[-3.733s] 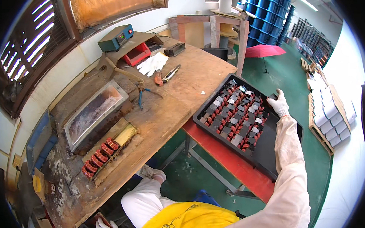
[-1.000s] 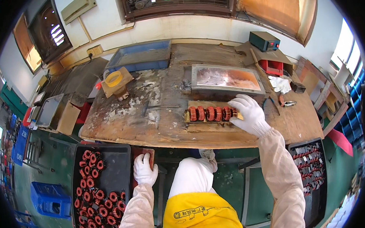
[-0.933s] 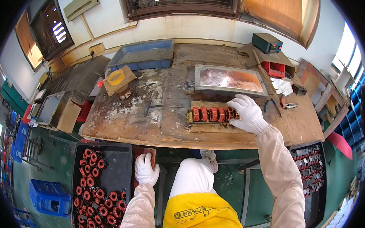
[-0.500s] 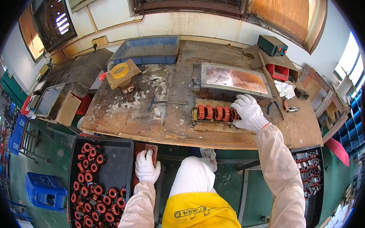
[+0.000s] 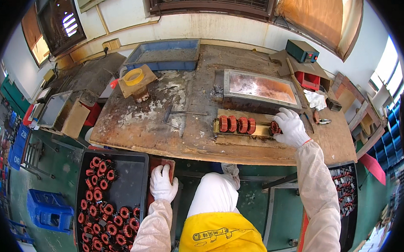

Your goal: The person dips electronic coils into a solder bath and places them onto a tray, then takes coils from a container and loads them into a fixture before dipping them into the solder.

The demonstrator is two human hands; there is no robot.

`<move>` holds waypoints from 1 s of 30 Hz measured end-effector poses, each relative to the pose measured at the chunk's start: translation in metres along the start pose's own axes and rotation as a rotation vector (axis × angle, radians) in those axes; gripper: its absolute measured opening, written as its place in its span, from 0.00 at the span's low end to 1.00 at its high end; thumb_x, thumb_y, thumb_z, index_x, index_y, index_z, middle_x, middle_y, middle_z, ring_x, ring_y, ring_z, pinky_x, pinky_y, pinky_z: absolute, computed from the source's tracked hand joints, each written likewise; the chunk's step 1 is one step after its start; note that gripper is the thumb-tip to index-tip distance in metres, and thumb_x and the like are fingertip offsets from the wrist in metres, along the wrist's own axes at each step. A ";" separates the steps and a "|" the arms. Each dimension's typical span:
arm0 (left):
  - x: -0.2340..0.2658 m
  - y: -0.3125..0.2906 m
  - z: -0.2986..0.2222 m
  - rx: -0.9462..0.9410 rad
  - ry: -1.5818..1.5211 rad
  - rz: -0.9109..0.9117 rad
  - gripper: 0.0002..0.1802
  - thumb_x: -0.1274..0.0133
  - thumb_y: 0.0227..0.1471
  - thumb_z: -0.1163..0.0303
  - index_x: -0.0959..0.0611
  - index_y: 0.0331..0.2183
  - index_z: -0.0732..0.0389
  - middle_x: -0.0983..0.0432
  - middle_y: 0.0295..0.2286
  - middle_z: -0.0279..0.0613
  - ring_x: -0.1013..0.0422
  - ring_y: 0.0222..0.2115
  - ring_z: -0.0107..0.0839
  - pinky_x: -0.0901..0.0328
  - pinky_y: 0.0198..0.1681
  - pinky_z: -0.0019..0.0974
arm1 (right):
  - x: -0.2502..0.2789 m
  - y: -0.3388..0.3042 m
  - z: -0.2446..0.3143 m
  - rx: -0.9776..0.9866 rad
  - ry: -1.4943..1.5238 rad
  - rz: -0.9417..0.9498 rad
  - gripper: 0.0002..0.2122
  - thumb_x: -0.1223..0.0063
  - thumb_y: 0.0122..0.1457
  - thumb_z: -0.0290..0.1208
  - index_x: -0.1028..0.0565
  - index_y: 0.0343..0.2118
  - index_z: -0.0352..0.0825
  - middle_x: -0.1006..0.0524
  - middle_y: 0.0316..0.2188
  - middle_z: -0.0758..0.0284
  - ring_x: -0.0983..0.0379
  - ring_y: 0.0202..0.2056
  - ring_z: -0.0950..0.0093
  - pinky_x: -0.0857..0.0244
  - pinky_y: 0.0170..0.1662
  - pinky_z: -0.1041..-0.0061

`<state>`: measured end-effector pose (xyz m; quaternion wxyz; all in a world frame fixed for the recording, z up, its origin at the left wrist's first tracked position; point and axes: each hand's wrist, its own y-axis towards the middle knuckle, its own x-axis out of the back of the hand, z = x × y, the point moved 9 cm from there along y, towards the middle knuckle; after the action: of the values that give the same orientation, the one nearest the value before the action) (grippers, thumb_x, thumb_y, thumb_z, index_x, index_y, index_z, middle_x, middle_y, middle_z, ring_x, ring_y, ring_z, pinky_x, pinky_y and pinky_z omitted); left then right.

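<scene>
Head view: right fingers gripped closely a red coil, stained counter beneath them; left fingers curled over a red ledge, grip unclear, green floor below.

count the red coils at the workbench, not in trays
5: four coils stand in a row on the long holder; one coil, partly hidden, is in the right hand.

Gloved hands counted two: the left hand and the right hand. Coils at the single wooden holder totalled five: a row of four coils, plus a fifth coil in the right hand. Black trays numbered two, left tray and right tray. Loose coils in the left tray: several dozen, overlapping, exact total unobtainable. One each was recorded: blue tray, framed pan, yellow ring.
</scene>
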<state>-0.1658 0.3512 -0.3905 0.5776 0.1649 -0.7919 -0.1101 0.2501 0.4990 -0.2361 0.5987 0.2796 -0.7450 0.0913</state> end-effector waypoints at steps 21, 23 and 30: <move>-0.005 -0.001 0.004 0.014 -0.003 0.031 0.36 0.36 0.40 0.63 0.30 0.53 0.53 0.36 0.50 0.45 0.40 0.54 0.49 0.39 0.54 0.52 | -0.001 -0.032 -0.027 -0.779 0.192 -0.011 0.30 0.43 0.52 0.55 0.28 0.51 0.36 0.20 0.37 0.53 0.22 0.40 0.56 0.29 0.42 0.58; -0.005 -0.002 0.002 0.007 -0.005 0.024 0.37 0.36 0.40 0.63 0.30 0.53 0.53 0.36 0.50 0.45 0.40 0.54 0.49 0.39 0.54 0.52 | -0.009 -0.029 -0.027 -0.791 0.142 -0.014 0.31 0.42 0.50 0.56 0.28 0.50 0.35 0.20 0.36 0.53 0.22 0.39 0.57 0.28 0.41 0.59; -0.003 -0.001 0.002 0.011 -0.021 0.015 0.36 0.36 0.40 0.63 0.29 0.53 0.53 0.36 0.50 0.45 0.40 0.54 0.49 0.39 0.54 0.51 | -0.023 -0.023 -0.028 -0.840 0.008 -0.010 0.29 0.41 0.48 0.53 0.26 0.46 0.34 0.22 0.37 0.55 0.22 0.38 0.59 0.28 0.41 0.62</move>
<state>-0.1668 0.3514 -0.3941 0.5692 0.1610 -0.7996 -0.1032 0.2886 0.5001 -0.2550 0.6638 0.0144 -0.7140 -0.2221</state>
